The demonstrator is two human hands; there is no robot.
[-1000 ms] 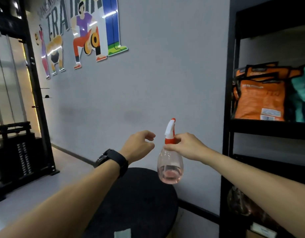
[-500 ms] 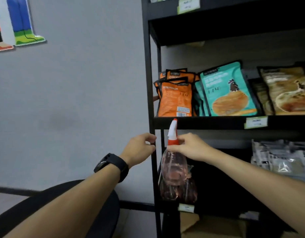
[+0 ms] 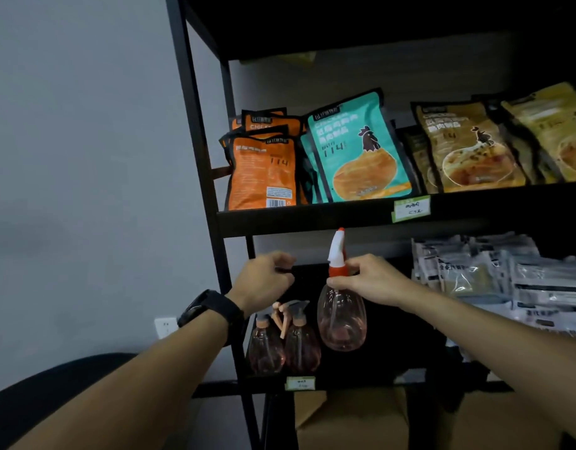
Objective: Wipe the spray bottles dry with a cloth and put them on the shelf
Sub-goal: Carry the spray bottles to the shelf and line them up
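Head view, right hand [image 3: 374, 280] gripping spray bottle [image 3: 341, 315] — shelf [image 3: 312, 383] edge below

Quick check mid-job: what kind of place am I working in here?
Probably a small retail or snack corner, maybe within a larger venue. A black metal shelf holds rows of packaged chicken food pouches with green price labels on its edges, and spray bottles stand on the lower tier.
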